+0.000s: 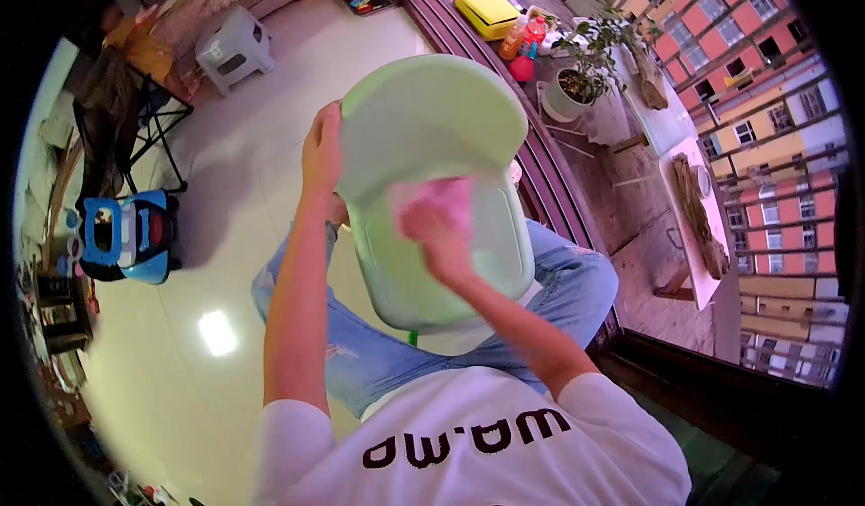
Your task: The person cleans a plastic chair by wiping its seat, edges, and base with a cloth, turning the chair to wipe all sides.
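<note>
One pale-green curved plastic seat (423, 118), between the knees: left hand (322, 153) gripping its edge, right hand (434, 228) bunched on a pink cloth (457, 198) against it. White T-shirt (432, 398): black inverted lettering (467, 438), exact reading uncertain.

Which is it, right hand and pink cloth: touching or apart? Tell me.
Touching. The head view shows the right hand directly on the pink cloth, blurred but with no gap between them, over the green chair.

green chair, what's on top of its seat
On the green chair's seat there is a pink cloth, with the right hand on it. The patch beneath the cloth and hand is covered, so I can't tell what is there.
</note>
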A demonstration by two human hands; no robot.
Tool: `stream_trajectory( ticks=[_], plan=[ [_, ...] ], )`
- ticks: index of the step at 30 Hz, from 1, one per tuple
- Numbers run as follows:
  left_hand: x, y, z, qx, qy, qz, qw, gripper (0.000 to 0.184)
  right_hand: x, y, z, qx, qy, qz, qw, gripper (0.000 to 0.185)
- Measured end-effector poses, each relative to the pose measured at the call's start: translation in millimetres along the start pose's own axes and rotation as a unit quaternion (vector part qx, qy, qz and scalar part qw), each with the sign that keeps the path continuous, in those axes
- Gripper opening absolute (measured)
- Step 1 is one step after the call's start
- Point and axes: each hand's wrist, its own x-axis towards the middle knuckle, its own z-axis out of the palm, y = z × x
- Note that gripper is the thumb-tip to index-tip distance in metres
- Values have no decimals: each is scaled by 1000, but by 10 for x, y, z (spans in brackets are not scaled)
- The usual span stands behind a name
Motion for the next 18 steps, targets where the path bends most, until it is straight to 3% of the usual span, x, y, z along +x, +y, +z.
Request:
stream_trajectory(
  ticks=[1,3,4,7,10,12,13,15,18],
  plan=[
    [7,-9,7,3,-8,3,1000,46,-126,-113,372,4,-48,13,999,45],
    [48,-51,-23,-1,-11,-4,1000,47,-194,-335,649,-65,-133,-178,973,49],
    [67,-60,-27,3,-17,-2,1000,47,-172,-316,665,-64,-127,-173,975,49],
    [57,-68,-47,13,-22,-10,1000,48,-118,-138,662,-15,-191,-129,973,52],
    [31,-17,-49,2,-39,7,999,48,-8,381,409,-152,-107,19,982,47],
    [29,-3,-45,16,-33,4,999,48,-88,883,172,-81,-36,100,991,42],
    [33,-8,-44,16,-35,4,999,48,-188,1048,-55,-145,32,57,987,43],
    [38,-38,-47,10,-28,17,999,47,-272,1096,-481,-216,11,127,968,42],
    [43,-38,-44,14,-18,19,1000,46,-516,1406,-763,-190,26,210,959,40]
  ],
)
